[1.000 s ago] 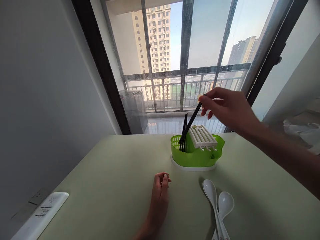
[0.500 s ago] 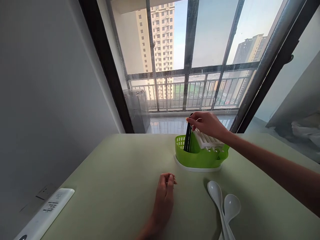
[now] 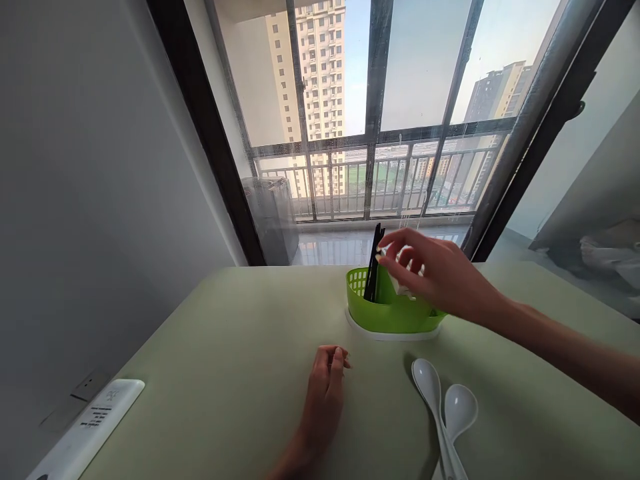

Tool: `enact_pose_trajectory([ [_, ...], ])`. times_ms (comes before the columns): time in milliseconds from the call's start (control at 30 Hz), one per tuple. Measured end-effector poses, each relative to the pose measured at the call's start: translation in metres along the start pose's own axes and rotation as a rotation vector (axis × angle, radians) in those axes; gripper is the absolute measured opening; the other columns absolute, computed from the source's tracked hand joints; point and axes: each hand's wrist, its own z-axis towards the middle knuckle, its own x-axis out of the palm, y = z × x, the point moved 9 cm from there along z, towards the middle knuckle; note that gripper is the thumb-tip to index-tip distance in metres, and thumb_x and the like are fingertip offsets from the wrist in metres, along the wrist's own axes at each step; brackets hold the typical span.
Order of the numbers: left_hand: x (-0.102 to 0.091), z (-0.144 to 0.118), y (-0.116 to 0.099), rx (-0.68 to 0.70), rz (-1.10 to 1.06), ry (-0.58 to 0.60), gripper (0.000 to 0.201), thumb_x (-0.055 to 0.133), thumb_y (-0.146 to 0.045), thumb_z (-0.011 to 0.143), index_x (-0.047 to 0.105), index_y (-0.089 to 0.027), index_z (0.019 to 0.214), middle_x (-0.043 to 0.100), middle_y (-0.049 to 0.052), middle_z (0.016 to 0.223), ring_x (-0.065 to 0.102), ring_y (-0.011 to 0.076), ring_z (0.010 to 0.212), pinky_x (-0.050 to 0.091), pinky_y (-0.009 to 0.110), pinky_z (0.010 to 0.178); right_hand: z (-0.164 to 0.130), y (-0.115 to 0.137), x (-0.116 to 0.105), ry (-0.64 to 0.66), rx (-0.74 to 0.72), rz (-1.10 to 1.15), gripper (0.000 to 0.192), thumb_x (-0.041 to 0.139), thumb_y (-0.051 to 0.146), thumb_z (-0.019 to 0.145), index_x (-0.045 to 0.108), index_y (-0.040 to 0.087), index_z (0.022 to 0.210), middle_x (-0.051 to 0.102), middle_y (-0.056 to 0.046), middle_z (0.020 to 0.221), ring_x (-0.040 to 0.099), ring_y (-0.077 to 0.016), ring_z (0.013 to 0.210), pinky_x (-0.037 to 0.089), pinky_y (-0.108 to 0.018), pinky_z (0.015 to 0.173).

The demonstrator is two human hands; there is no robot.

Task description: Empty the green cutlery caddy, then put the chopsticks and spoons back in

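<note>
Black chopsticks lean upright in the left compartment of a green utensil holder with a white base. My right hand is in front of the holder, its thumb and fingers apart, just right of the chopsticks and holding nothing. It hides most of the holder's white rack. My left hand rests on the table with its fingers curled; whether anything is inside them is hidden. White spoons lie crossed on the table, to the right of my left hand.
The pale green table stretches to a glass door with a balcony railing beyond. A white device with printed labels lies along the table's left edge, beside a grey wall.
My right hand has let go of the chopsticks and drawn back to the right and nearer, its fingers opening. The chopsticks stay in the holder. My left hand stays in place.
</note>
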Motion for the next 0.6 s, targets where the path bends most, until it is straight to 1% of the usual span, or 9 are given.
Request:
enact_pose_trajectory([
  [33,0.000,0.000,-0.001,0.000,0.002,0.005,0.041,0.038,-0.055,0.104,0.059,-0.022,0.094,0.064,0.006,0.095,0.060,0.0225,0.092,0.046,0.035,0.088,-0.013,0.008,0.006,0.090,-0.055,0.021,0.025,0.054,0.044,0.101,0.061,0.024,0.115,0.073,-0.001,0.086,0.066,-0.0145,0.065,0.047,-0.026,0.058],
  [100,0.001,-0.002,-0.004,0.000,0.013,0.015,0.041,0.038,-0.055,0.104,0.059,-0.022,0.093,0.064,0.005,0.094,0.060,0.0224,0.092,0.046,0.035,0.088,-0.044,0.022,0.019,0.263,-0.187,0.025,0.023,0.050,0.041,0.104,0.063,0.025,0.116,0.073,0.000,0.085,0.066,-0.0134,0.066,0.047,-0.026,0.059],
  [133,0.001,-0.002,-0.006,0.002,0.021,0.017,0.041,0.038,-0.055,0.104,0.059,-0.022,0.092,0.064,0.005,0.094,0.060,0.0222,0.092,0.046,0.034,0.088,-0.060,0.025,0.025,0.316,-0.246,-0.008,0.022,0.051,0.039,0.104,0.065,0.026,0.114,0.073,0.000,0.086,0.067,-0.0134,0.067,0.046,-0.026,0.061],
  [200,0.002,-0.004,-0.009,0.016,0.037,0.023,0.040,0.038,-0.054,0.103,0.059,-0.022,0.091,0.064,0.005,0.093,0.060,0.0220,0.091,0.046,0.034,0.088,-0.088,0.020,0.033,0.368,-0.287,-0.107,0.020,0.051,0.035,0.104,0.067,0.027,0.111,0.074,0.000,0.088,0.069,-0.0151,0.070,0.044,-0.028,0.063],
  [267,0.003,-0.005,-0.011,0.036,0.049,0.031,0.040,0.039,-0.054,0.103,0.060,-0.022,0.090,0.064,0.005,0.093,0.061,0.0217,0.090,0.047,0.033,0.088,-0.110,0.002,0.042,0.414,-0.238,-0.184,0.018,0.051,0.035,0.103,0.068,0.028,0.105,0.073,0.000,0.085,0.069,-0.0165,0.068,0.044,-0.029,0.062],
  [367,0.004,-0.004,-0.014,0.057,0.052,0.034,0.039,0.039,-0.052,0.104,0.060,-0.022,0.089,0.064,0.004,0.092,0.061,0.0213,0.089,0.047,0.033,0.086,-0.133,-0.032,0.051,0.466,-0.089,-0.232,0.021,0.048,0.034,0.103,0.068,0.028,0.098,0.074,-0.001,0.088,0.068,-0.0166,0.063,0.044,-0.029,0.059],
  [467,0.004,-0.004,-0.015,0.054,0.057,0.033,0.037,0.040,-0.050,0.103,0.059,-0.022,0.087,0.064,0.005,0.091,0.061,0.0217,0.089,0.047,0.033,0.086,-0.143,-0.058,0.053,0.445,0.054,-0.215,0.021,0.048,0.034,0.102,0.068,0.027,0.098,0.075,-0.002,0.093,0.069,-0.0172,0.065,0.048,-0.030,0.061],
  [600,0.004,-0.003,-0.017,0.052,0.070,0.040,0.037,0.039,-0.048,0.103,0.058,-0.022,0.087,0.063,0.004,0.090,0.060,0.0220,0.088,0.046,0.033,0.084,-0.149,-0.078,0.060,0.455,0.180,-0.154,0.023,0.047,0.037,0.101,0.067,0.026,0.102,0.074,-0.002,0.093,0.070,-0.0176,0.069,0.052,-0.032,0.065],
])
